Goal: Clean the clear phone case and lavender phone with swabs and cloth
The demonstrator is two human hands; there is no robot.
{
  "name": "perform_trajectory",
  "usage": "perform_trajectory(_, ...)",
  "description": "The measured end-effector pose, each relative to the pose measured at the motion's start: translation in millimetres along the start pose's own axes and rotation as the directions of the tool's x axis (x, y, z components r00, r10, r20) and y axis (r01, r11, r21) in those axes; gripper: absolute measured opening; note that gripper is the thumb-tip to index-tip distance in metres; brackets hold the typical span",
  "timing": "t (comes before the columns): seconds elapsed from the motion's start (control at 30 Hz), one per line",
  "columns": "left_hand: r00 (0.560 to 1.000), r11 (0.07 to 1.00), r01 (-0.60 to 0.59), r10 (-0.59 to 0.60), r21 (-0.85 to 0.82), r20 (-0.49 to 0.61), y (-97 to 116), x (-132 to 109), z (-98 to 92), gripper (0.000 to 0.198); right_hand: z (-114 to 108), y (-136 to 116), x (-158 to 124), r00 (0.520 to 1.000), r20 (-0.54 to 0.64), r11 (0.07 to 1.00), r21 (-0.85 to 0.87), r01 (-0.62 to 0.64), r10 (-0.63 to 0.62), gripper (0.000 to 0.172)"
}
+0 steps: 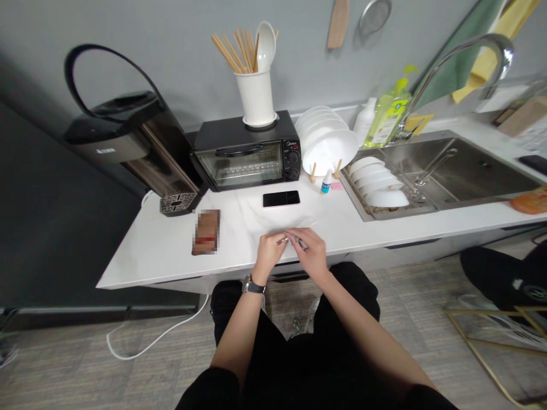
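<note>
My left hand, with a dark-strapped watch on its wrist, is at the front edge of the white counter. Its fingers are closed and meet the fingertips of my right hand, which is closed too. Small silvery bits show between the fingers of both hands; what they belong to is too small and covered to name. Just beyond my hands a black-screened phone lies flat. A small white bottle with a blue label stands behind it to the right, beside a pink slip of paper.
A brown pixelated item lies at left, near a tall black drink machine. The toaster oven carries a white utensil holder. Racked plates, a soap bottle, bowls and a sink are right.
</note>
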State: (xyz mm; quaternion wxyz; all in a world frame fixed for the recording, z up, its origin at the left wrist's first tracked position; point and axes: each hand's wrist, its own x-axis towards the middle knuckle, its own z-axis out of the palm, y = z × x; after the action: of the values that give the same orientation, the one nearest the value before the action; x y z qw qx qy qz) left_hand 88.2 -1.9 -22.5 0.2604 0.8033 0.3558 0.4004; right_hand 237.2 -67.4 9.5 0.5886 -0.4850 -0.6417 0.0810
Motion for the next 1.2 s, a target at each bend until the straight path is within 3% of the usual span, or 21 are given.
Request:
perform_trajectory(0.1, 1.000, 1.000, -0.017, 0.017, 0.025, -0.004, -2.7, 0.9, -1.1, 0.031, 15.5, -10.8, -3.2, 0.997, 0.031, 0.996, 0.062, 0.065, -0.067, 0.025)
perform_trajectory(0.2, 0.999, 0.998, -0.010, 0.012, 0.058, -0.038, -3.0, 1.3, -1.1, 0.032, 16.1, -7.2, -2.0, 0.995, 0.030, 0.994, 0.065, 0.092, -0.094, 0.025)
perform_trajectory(0.37, 0.999, 0.999, 0.018, -0.020, -0.034, -0.051, 2.6, 0.2, -0.3, 0.019, -4.8, 16.9, 8.3, 0.999, -0.016, 0.999, -0.029, 0.041, -0.041, 0.023)
perform_trajectory(0.57, 0.998, 0.996, 0.031, -0.036, -0.088, -0.058, 1.9, -1.4, 2.1, 0.022, -30.7, 49.2, 29.4, 0.984, -0.176, 0.986, -0.158, -0.045, 0.017, 0.021)
perform_trajectory(0.7, 0.996, 0.997, 0.025, -0.030, -0.069, -0.085, 1.9, -1.2, 3.6, 0.021, -34.6, 56.5, 36.6, 0.975, -0.221, 0.981, -0.187, -0.050, 0.008, 0.021)
perform_trajectory(0.83, 0.997, 0.998, 0.019, -0.023, -0.060, -0.072, 2.6, -1.4, 3.6, 0.022, -23.8, 44.1, 28.4, 0.978, -0.206, 0.983, -0.171, -0.065, 0.029, 0.021)
perform_trajectory(1.07, 0.997, 0.997, -0.039, 0.043, 0.061, -0.061, 2.1, -0.5, -0.7, 0.027, 14.6, -3.3, -3.3, 0.998, -0.009, 0.997, -0.039, 0.062, -0.062, 0.026)
perform_trajectory(1.2, 0.998, 0.996, -0.028, 0.033, 0.083, -0.061, 1.1, -0.1, -1.2, 0.030, 20.9, -8.7, -6.6, 0.996, 0.005, 0.996, -0.006, 0.094, -0.094, 0.027)
